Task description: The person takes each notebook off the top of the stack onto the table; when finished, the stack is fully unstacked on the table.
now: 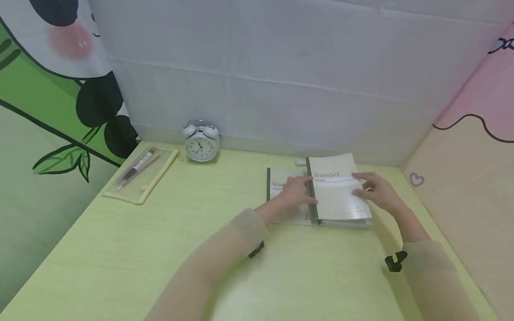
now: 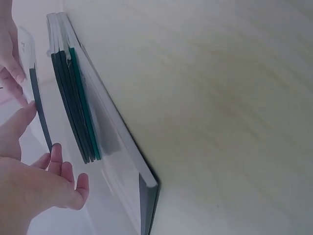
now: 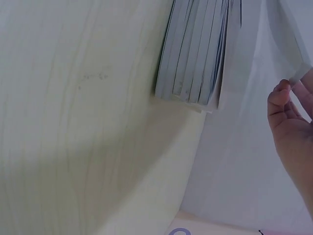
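Observation:
A white notebook marked Gambit [image 1: 335,189], with a dark spine, is held between both hands, apart from the stack below. My left hand [image 1: 295,194] grips it at the spine with thumb and fingers. At the opposite edge, my right hand [image 1: 377,194] pinches it between thumb and fingers. Several notebooks with dark and green spines form a stack [image 2: 73,107] beneath it; their page edges [image 3: 188,58] show in the right wrist view. Under that stack lies a larger notebook [image 1: 291,217], sticking out to the left and partly covered by my left hand.
At the table's back left lies a see-through zip pouch [image 1: 154,183] with a marker and a thinner pencil-like stick inside. A white twin-bell alarm clock [image 1: 201,145] stands by the back wall. A small white block [image 1: 300,163] sits behind the notebooks. Walls border the yellowish table [image 1: 160,249].

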A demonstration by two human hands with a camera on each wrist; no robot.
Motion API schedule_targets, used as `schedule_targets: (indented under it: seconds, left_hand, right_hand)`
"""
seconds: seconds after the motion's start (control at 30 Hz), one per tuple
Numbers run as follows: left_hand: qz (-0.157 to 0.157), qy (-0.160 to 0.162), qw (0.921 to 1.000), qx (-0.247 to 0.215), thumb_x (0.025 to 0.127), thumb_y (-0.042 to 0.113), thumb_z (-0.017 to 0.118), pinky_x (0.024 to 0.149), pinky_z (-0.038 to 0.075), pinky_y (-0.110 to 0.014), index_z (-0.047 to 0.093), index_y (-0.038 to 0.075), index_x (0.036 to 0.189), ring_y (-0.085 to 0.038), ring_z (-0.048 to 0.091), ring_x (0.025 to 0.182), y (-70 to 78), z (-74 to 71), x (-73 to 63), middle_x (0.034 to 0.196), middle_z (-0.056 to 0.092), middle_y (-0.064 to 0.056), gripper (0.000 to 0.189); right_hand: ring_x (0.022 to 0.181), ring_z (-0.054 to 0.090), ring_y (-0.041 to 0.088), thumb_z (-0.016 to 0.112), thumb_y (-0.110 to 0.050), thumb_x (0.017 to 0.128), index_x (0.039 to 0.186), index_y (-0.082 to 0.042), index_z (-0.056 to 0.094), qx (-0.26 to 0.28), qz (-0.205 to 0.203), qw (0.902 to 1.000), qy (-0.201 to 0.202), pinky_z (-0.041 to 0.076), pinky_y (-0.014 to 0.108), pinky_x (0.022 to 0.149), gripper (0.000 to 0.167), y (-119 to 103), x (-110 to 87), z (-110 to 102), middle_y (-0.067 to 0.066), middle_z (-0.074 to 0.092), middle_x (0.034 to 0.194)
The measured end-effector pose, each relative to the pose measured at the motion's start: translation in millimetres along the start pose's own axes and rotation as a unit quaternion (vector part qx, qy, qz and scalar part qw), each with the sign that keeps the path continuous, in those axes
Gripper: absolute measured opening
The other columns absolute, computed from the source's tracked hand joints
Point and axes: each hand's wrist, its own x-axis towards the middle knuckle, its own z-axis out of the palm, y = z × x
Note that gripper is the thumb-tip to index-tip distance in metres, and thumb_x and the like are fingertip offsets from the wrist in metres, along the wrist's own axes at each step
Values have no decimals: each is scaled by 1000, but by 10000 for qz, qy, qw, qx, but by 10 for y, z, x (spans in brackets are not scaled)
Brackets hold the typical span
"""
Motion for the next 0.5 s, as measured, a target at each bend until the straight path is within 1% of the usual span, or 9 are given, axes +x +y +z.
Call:
schedule_targets:
  seconds: [0.13, 0.23, 0.4, 0.5]
  left_hand:
    - [4, 29, 9999, -103, 75, 35, 79, 93, 41, -42, 41, 20, 143, -23, 43, 118, 21, -88, -47, 120, 56, 4, 79]
    - [4, 98, 9999, -88, 74, 36, 79, 89, 44, -39, 42, 20, 142, -22, 45, 116, 24, -157, -67, 117, 57, 6, 80]
    - [20, 181, 9998, -97, 73, 36, 80, 92, 44, -42, 43, 20, 142, -23, 45, 116, 28, -296, -125, 118, 58, 5, 80]
    - [41, 188, 9995, -243, 73, 34, 81, 92, 44, -42, 43, 20, 142, -24, 45, 116, 29, -381, -175, 119, 57, 3, 80]
  right_hand:
    - [99, 55, 28, 68, -29, 88, 141, -7, 43, 60, -65, 9999, -141, 47, 25, 74, 62, -54, -21, -28, 18, 44, 136]
    - [99, 56, 27, 68, -29, 87, 142, -9, 42, 115, -122, 9996, -218, 48, 26, 75, 64, -109, -25, -36, 18, 43, 137]
    - [87, 54, 19, 70, -27, 86, 143, -9, 40, 434, -243, 9981, -371, 48, 21, 70, 67, -211, -11, -36, 17, 40, 140]
    - [81, 53, 13, 70, -24, 86, 144, -9, 38, 695, -277, 9961, -474, 47, 18, 67, 67, -269, -15, -37, 18, 38, 140]
